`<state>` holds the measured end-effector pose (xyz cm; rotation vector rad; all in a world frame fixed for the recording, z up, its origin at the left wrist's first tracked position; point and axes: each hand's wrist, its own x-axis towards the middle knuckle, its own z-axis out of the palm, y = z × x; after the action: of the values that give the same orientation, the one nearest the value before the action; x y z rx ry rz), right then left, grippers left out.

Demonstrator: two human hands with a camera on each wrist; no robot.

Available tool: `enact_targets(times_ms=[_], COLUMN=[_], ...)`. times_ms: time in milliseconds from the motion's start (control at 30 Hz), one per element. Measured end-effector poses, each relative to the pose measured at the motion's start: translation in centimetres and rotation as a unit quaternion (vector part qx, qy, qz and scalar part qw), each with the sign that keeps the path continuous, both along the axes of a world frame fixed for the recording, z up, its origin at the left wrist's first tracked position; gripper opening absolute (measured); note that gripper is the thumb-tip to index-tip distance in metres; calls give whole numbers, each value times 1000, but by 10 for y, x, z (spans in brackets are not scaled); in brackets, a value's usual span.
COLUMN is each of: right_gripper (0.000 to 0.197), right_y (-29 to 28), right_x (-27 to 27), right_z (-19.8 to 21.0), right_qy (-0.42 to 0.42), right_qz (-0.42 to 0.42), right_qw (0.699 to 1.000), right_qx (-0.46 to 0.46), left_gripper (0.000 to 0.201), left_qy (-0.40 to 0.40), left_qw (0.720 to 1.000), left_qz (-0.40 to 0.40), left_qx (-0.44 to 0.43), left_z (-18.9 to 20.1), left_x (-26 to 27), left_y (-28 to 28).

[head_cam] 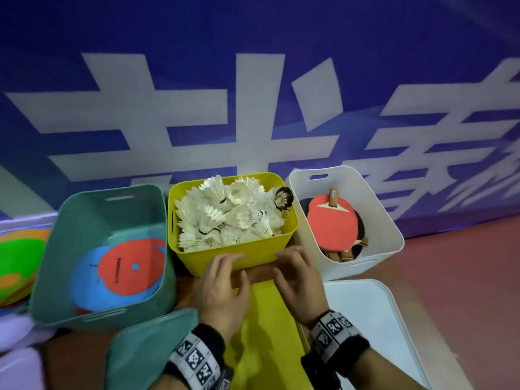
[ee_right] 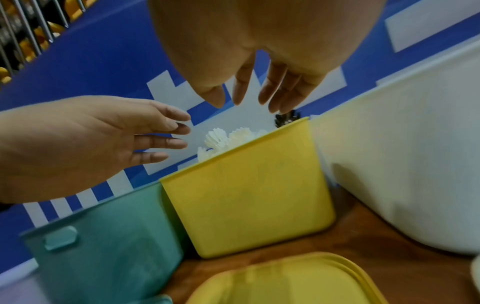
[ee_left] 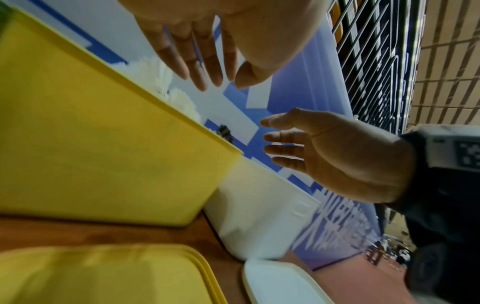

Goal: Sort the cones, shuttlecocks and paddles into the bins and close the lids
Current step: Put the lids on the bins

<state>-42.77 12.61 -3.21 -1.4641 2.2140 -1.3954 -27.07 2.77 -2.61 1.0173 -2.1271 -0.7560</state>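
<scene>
Left hand: the person's left hand (head_cam: 222,288) hangs just in front of the yellow plastic bin (head_cam: 253,256), fingers loosely spread and relaxed, holding nothing; whether the fingertips touch the bin's near wall I cannot tell.
Right hand: the right hand (head_cam: 298,282) mirrors it beside the left, fingers apart and slack, empty too.
Shuttlecocks: a heap of white feather shuttlecocks (head_cam: 228,215) fills the yellow bin up to its rim, with one dark-feathered shuttlecock (head_cam: 283,198) perched at the far right corner.
Cones: flat round disc cones, red over blue (head_cam: 132,267), lie at the bottom of the teal plastic bin (head_cam: 70,249) on the left.
Paddles: red-faced table tennis paddles with wooden handles (head_cam: 332,223) are stacked inside the white plastic bin (head_cam: 382,220) on the right.
Lids: all three lie off their bins on the wooden surface (head_cam: 261,273) — the flat yellow lid (head_cam: 267,333) under the wrists, the teal lid (head_cam: 146,347) to its left, the white lid (head_cam: 374,319) to its right.
Wristbands: a black band with printed square markers sits on each wrist (head_cam: 197,356).
Elsewhere: more green and orange discs (head_cam: 17,254) sit stacked at the far left, outside the bins.
Backdrop: a blue banner with large white characters (head_cam: 253,94) runs behind the bins.
</scene>
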Motion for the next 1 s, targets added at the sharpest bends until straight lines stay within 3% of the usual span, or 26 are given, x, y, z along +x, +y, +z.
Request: enact_targets(times_ms=[167,333,500,600,667,767,867,933,1000], right_gripper=[34,39,60,74,81,87,84,84,86], right_y=[73,133,191,213,222,229,234,239,245], right_x=[-27,-70,-130,-155,-165,-176,-181,-178,-171], right_z=[-32,-59,-87,-97,-108,-120,-114,-102,-91], right_qy=[13,-33,-29,1,11,-58,-68,-43,2], right_qz=[-44,-93,-119,-106,-97,-97,-101,-107,-108], right_qw=[993,969,911,852,830,828,841,855,866], right_qx=[111,226,393,513,549,550,526,506,489], left_gripper=[25,30,48,68,77,84,81,71,67], left_qy=[-66,-156,-240,-307,-322,-289,-182,-97,-81], left_qw=[989,964,920,898,891,892,892,869,845], left_qz=[-89,-132,-115,-102,-97,-73,21,125,207], left_qx=[97,173,287,297,305,340,414,468,487], left_z=[-27,-61,-96,-113,-119,-127,-129,-122,-111], left_x=[-25,-76,-123,-144,-154,-164,-164,-161,-156], left_y=[65,113,153,175,192,211,216,215,217])
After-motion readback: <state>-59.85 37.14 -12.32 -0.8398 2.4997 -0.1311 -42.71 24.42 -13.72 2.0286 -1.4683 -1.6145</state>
